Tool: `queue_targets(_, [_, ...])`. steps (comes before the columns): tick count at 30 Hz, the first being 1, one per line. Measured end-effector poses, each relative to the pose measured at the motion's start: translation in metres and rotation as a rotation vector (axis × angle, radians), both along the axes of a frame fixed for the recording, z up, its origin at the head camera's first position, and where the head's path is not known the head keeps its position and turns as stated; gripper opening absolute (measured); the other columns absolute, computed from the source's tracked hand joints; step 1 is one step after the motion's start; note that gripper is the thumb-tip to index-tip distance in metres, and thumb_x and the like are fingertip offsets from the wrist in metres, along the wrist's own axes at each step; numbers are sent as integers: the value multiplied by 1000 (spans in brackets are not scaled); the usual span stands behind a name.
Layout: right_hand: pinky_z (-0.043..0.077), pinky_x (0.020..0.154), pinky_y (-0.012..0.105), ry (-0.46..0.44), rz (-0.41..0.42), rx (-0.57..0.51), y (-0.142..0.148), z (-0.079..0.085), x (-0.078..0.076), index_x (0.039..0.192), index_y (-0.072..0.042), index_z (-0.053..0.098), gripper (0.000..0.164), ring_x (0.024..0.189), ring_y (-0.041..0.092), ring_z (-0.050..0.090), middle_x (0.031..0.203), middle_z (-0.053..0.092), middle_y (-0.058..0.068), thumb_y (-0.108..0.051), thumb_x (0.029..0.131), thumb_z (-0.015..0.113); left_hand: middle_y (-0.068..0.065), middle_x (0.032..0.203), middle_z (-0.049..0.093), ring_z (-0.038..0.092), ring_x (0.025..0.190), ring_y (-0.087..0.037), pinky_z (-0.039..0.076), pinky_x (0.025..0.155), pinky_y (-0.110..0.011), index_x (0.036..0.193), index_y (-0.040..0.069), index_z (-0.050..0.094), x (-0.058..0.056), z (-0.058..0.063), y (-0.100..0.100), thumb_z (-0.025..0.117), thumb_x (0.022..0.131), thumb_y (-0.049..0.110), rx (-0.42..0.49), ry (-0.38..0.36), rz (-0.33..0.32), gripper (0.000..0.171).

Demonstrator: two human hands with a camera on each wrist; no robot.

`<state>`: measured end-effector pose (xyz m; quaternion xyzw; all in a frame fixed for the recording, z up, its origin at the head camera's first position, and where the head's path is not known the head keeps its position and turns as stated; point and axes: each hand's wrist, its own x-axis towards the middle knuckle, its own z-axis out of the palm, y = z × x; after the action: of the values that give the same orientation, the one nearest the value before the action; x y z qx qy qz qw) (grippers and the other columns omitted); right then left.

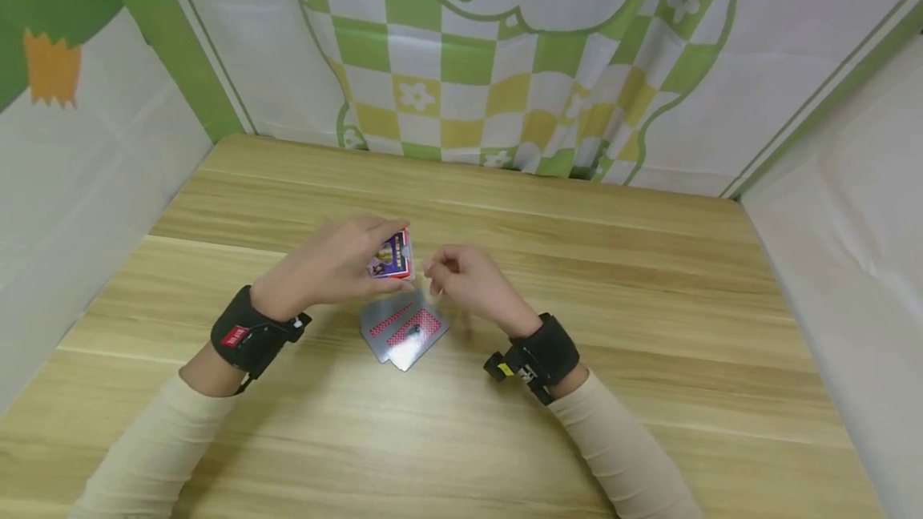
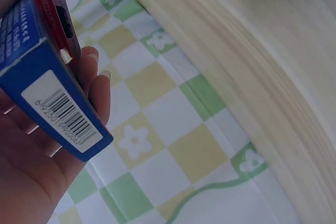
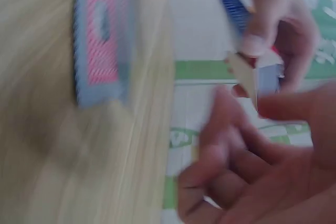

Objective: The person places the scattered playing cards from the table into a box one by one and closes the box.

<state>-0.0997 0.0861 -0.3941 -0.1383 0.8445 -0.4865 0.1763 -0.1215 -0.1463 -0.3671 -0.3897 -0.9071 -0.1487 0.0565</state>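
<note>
My left hand (image 1: 333, 263) holds a small blue and red playing-card box (image 1: 392, 256) above the table, thumb on one side and fingers on the other. A barcode label (image 2: 64, 113) shows on the box in the left wrist view. What looks like a pale flap (image 3: 243, 73) stands out at its end in the right wrist view. Just right of the box is my right hand (image 1: 481, 285), fingers loosely bent, with nothing visible in them. Below both hands, grey playing cards (image 1: 420, 332) with red patterned centres overlap on the table.
The wood-grain table (image 1: 634, 303) reaches out on all sides of the hands. A green, yellow and white checked curtain (image 1: 476, 62) hangs along its back edge. Pale cloth walls stand left and right. Each wrist wears a black strap (image 1: 248, 332) with a camera.
</note>
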Motion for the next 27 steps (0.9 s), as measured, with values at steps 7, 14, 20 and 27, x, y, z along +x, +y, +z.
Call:
queue_targets(7, [32, 48, 24, 36, 144, 469, -11, -9, 13, 77, -9, 58, 42, 53, 9, 41, 61, 45, -7, -41, 91, 82, -20, 121, 74, 74, 103, -30, 62, 82, -45, 139, -6, 62, -2, 0, -4, 90, 80, 49, 1, 38, 13, 85])
queue_targets(14, [28, 47, 26, 58, 131, 590, -15, -13, 17, 69, -12, 56, 50, 54, 10, 37, 60, 39, -7, -46, 79, 92, -20, 119, 75, 74, 100, -30, 62, 80, -44, 138, -6, 62, -1, 0, -5, 90, 80, 49, -1, 57, 6, 84])
queue_targets(20, [28, 47, 26, 45, 140, 587, -12, -11, 14, 67, -14, 53, 47, 53, 10, 38, 59, 39, -8, -39, 83, 90, -19, 116, 75, 74, 96, -28, 62, 77, -43, 137, -5, 62, -1, 0, -4, 90, 79, 50, -4, 62, 9, 85])
queue_targets(27, [33, 54, 24, -29, 261, 354, 4, 0, 2, 74, -11, 60, 31, 58, 9, 42, 65, 48, -6, -23, 96, 78, -19, 116, 75, 73, 95, -26, 62, 76, -41, 138, -5, 63, -1, 0, -3, 90, 79, 51, -16, 64, 12, 86])
